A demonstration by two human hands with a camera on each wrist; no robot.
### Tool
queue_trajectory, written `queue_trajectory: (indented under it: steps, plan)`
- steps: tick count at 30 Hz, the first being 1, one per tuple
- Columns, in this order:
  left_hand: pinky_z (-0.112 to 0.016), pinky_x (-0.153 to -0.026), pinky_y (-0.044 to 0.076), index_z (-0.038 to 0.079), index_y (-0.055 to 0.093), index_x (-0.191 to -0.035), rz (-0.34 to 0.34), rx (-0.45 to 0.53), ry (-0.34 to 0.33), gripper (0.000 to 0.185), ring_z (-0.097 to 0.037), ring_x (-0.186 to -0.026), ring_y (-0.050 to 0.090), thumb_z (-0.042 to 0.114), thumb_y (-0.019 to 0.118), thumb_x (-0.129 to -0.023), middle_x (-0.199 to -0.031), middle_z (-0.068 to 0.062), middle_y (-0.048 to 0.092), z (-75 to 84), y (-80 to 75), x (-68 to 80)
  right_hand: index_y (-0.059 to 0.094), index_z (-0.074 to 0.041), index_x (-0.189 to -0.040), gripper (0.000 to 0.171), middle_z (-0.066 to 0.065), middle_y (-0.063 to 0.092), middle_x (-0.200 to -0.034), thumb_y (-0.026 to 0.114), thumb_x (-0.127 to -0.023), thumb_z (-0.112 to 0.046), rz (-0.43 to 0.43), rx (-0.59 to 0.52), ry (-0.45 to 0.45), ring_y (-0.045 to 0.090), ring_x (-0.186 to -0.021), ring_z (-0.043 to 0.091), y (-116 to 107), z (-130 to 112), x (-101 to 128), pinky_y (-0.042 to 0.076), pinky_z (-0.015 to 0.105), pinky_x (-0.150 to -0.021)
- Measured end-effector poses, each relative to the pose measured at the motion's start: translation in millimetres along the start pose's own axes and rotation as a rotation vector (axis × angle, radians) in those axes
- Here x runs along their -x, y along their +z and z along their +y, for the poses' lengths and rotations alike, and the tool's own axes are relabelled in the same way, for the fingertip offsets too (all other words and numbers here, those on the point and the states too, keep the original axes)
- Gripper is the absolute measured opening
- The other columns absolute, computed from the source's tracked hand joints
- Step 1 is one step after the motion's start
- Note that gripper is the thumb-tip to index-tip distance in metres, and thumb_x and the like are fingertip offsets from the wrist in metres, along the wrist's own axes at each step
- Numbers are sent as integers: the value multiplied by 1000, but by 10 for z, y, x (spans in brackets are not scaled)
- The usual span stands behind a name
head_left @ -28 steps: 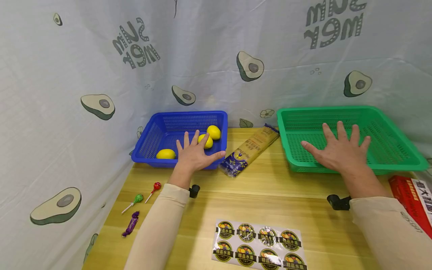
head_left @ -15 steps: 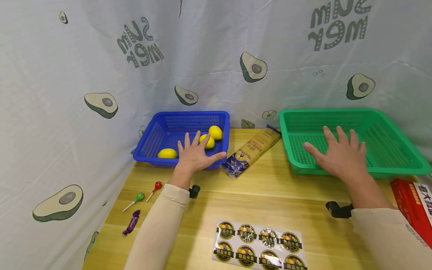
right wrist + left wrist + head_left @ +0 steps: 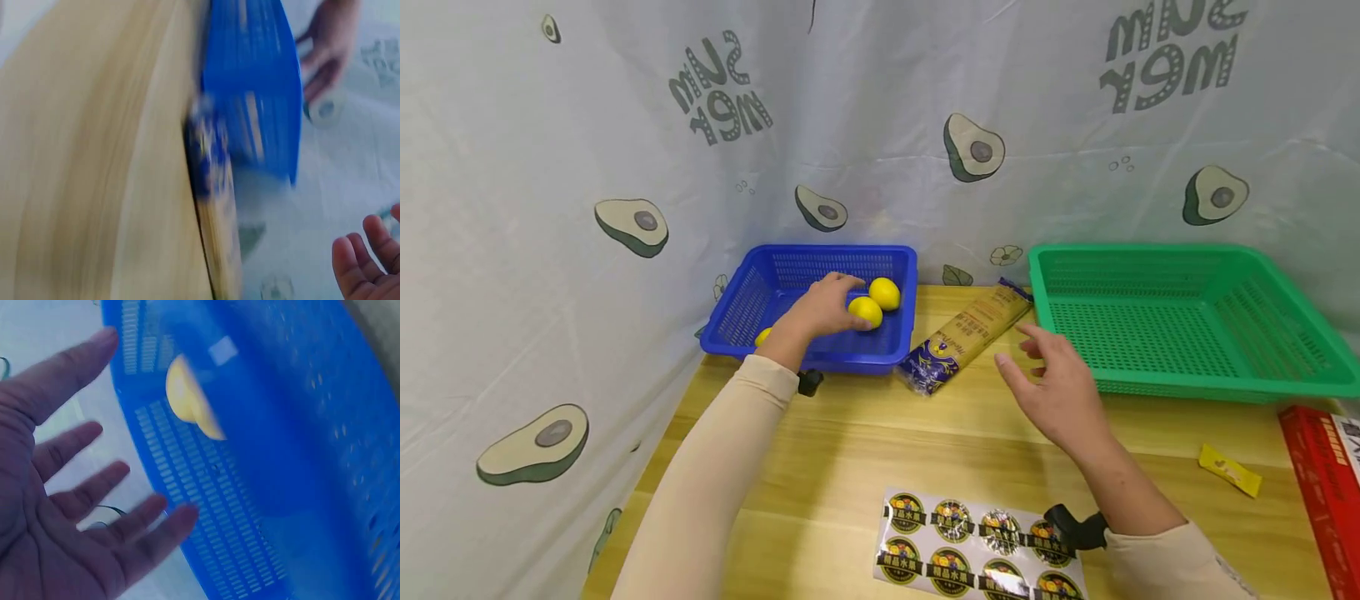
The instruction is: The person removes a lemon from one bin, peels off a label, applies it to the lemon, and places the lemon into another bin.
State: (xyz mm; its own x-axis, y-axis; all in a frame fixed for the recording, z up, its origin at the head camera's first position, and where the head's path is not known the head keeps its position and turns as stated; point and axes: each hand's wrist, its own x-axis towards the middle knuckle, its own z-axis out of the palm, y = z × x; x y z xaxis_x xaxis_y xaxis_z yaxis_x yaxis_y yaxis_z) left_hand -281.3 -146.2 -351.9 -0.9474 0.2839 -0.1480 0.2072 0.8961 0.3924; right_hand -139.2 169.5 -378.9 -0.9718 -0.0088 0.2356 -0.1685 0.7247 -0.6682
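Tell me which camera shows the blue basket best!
The head view: the blue basket fits in and is sharp there, though the left hand covers part. The left wrist view is close-up and partly blurred, with the basket cut off. The right wrist view shows just part of it, blurry and cut off at the top.

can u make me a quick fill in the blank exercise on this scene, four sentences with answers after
1. The left hand hovers over the ____ basket that holds yellow fruits.
2. Near the right hand, the other basket is coloured ____.
3. The upper row of the sticker sheet has ____ round stickers.
4. The box at the right edge of the head view is mainly ____.

Missing words: blue; green; four; red
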Motion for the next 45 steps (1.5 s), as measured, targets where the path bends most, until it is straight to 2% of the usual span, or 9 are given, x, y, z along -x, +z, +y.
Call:
queue_trajectory:
  steps: [5,12,17,21,24,27,35,40,45]
  plan:
    - [-52,-122,33,17,49,-151,-128,21,28,72,-33,-152,32,31,81,-88,-163,-12,38,-52,-109,-264,47,-15,-152,58,19,61,-122,64,-101,-39,-113,-177,52,60,-114,34,336,-202,-95,57,50,-90]
    - [-49,-101,55,16,44,-154,-313,189,-77,70,-35,-137,52,19,77,-92,-164,-13,34,-64,-174,-566,46,-23,-152,59,11,59,-107,66,-100,-38,-249,-285,100,59,-97,26,699,-408,-264,49,33,-74]
    - [-50,-101,55,13,42,-155,-339,287,-164,72,-36,-138,51,16,77,-92,-163,-16,33,-34,-118,-719,46,-23,-153,59,10,55,-97,68,-99,-34,-281,-353,132,53,-80,23,924,-465,-363,46,32,-67]
    - [-51,-105,52,9,33,-159,-370,390,-280,82,-39,-144,44,14,79,-90,-165,-17,30,-29,-33,-784,47,-22,-152,56,8,53,-89,67,-100,-32,-308,-379,171,50,-68,20,1102,-462,-403,43,30,-60]
    - [-49,-108,51,6,29,-160,-398,432,-352,87,-40,-144,45,12,79,-89,-164,-19,32,-55,20,-798,47,-23,-152,56,6,52,-87,65,-101,-33,-319,-374,192,49,-67,19,1190,-460,-408,42,29,-59]
    - [-47,-109,51,5,31,-159,-405,427,-377,85,-38,-140,49,13,79,-90,-160,-20,38,-84,43,-794,48,-24,-152,55,7,52,-88,65,-101,-35,-306,-376,197,49,-68,20,1224,-471,-416,41,29,-60]
    - [-42,-104,55,4,33,-157,-429,382,-352,84,-34,-134,55,20,80,-90,-156,-19,42,-210,15,-796,49,-25,-151,54,6,52,-88,66,-100,-36,-309,-380,206,49,-71,20,1240,-481,-440,40,29,-61]
    - [-43,-101,56,5,43,-152,-423,353,-259,74,-34,-129,59,23,80,-90,-150,-17,48,-218,-162,-757,48,-29,-150,54,6,52,-91,65,-100,-39,-314,-364,225,49,-73,21,1224,-459,-471,40,29,-62]
    - [-44,-99,57,5,48,-146,-330,349,-144,66,-32,-124,60,27,79,-91,-143,-17,53,-132,-378,-595,47,-30,-150,55,6,52,-91,66,-100,-41,-314,-354,230,49,-72,20,1198,-412,-513,39,28,-61]
